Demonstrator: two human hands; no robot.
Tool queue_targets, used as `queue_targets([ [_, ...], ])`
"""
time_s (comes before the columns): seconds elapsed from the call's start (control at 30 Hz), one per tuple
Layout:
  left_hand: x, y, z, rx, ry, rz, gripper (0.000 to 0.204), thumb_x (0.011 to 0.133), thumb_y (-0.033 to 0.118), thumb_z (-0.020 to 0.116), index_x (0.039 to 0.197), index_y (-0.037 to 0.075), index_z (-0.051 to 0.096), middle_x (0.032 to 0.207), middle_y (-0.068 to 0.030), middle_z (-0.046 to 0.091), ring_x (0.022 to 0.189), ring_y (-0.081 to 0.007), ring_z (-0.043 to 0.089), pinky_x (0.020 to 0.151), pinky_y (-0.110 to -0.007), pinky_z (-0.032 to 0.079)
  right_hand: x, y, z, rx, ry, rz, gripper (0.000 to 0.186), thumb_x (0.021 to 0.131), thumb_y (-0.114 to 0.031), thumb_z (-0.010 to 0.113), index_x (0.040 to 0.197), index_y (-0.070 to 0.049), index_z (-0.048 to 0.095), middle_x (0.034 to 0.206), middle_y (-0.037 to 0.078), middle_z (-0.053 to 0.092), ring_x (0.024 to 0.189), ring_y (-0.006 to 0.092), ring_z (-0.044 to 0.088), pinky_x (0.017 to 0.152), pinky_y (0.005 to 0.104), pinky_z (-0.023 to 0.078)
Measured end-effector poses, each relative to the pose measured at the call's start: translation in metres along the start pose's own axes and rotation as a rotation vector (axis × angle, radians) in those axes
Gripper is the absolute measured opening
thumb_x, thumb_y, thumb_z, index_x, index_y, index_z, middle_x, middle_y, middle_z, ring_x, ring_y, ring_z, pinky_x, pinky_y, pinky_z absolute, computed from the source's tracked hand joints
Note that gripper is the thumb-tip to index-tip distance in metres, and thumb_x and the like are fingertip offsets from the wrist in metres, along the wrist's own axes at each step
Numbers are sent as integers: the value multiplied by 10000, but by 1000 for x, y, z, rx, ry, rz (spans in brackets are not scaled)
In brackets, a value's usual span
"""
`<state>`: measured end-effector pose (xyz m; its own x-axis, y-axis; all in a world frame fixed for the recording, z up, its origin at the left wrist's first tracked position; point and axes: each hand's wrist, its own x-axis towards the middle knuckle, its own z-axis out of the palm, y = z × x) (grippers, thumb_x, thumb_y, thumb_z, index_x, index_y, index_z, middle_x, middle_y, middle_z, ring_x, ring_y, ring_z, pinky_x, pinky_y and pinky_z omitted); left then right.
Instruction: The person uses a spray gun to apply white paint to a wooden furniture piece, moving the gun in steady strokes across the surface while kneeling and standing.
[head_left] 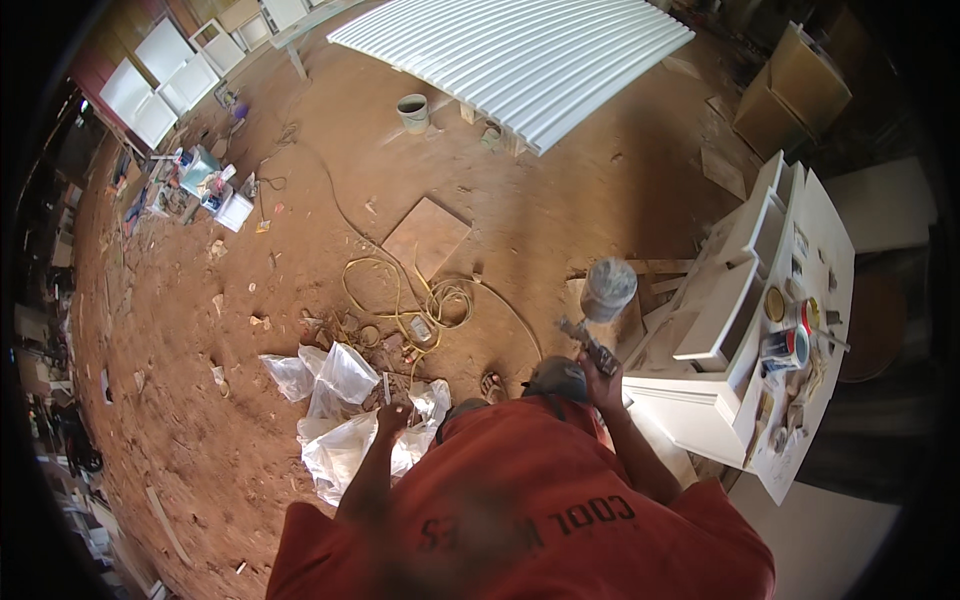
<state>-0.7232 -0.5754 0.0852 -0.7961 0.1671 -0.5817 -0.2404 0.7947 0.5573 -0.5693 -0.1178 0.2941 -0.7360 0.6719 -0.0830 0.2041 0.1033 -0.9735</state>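
Fingers of the right hand (601, 386) are wrapped around the handle of a spray gun (590, 347), as I see it from my distant place, and a grey cup (609, 289) is joined to this gun. It is held above the ground, on the near left side of a white drawer cabinet (690, 397). For the left hand (393, 417), the fingers look curled, but I cannot tell how far they are open, or if they have hold of something. This hand is near a crumpled clear plastic sheet (340, 382), which lies on the reddish ground (255, 365). I see drawers of the cabinet partly out, and on its top stand some paint tins (786, 348) among small things. Beyond a sandalled foot (494, 387), I find a yellow hose (434, 296) lying in loose loops, just beside a flat square board (428, 235). Farther away, a white ribbed panel (510, 65) rests on supports above the ground, and a bucket (412, 114) stands close to its near edge
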Motion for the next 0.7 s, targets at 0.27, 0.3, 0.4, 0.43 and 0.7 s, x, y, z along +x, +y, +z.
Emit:
queue_targets([
  [0.27,43,343,-29,-192,-220,579,379,948,337,538,992,-6,693,948,-206,673,906,-327,642,805,-409,472,164,-103,105,-4,-73,-133,252,951,-262,656,928,-11,646,767,15,637,731,91,570,681,286,459],
  [0.3,44,392,-38,-223,-305,546,372,951,325,529,1009,-4,694,966,-208,672,919,-330,641,824,-402,472,186,-111,117,2,-60,-131,263,950,-271,659,928,-9,646,760,15,634,727,91,570,677,285,459],
  [0.4,94,457,-42,-289,-333,712,375,979,308,488,1082,6,684,1057,-200,671,1014,-318,634,910,-404,462,258,-140,161,10,-52,-162,301,944,-303,666,921,-4,644,741,18,628,715,96,572,667,281,458],
  [0.43,106,477,-48,-302,-355,718,379,984,309,479,1093,10,685,1067,-197,672,1026,-315,632,922,-401,459,283,-146,172,9,-42,-173,315,941,-315,668,918,-1,644,734,20,627,710,98,573,663,280,458],
  [0.7,241,513,-146,-108,-447,609,390,978,323,509,1064,-14,687,998,-162,693,954,-259,648,861,-361,476,484,-172,220,-1,226,-185,363,921,-328,686,956,33,681,673,21,587,635,114,537,594,313,454],
])
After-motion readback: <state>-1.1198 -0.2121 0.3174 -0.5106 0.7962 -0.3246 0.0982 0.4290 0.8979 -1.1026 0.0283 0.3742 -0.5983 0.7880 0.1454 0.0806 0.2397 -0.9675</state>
